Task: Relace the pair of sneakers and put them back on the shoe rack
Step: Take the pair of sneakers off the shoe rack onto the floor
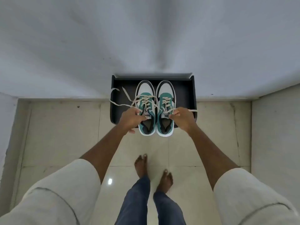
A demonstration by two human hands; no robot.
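Two teal, white and black sneakers are side by side over the black shoe rack (186, 90), toes toward the wall. My left hand (132, 118) pinches the tongue of the left sneaker (146, 95). In the same way my right hand (182, 117) grips the tongue of the right sneaker (166, 93). Cream laces (121, 95) run through the eyelets, and their loose ends trail out to the left and right of the shoes. Both heels stick out past the rack's front edge.
The rack stands on a pale tiled floor (65, 135) against a white wall (146, 38). My bare feet (154, 171) are on the tiles about a step back from the rack. Walls close in on the left and right sides.
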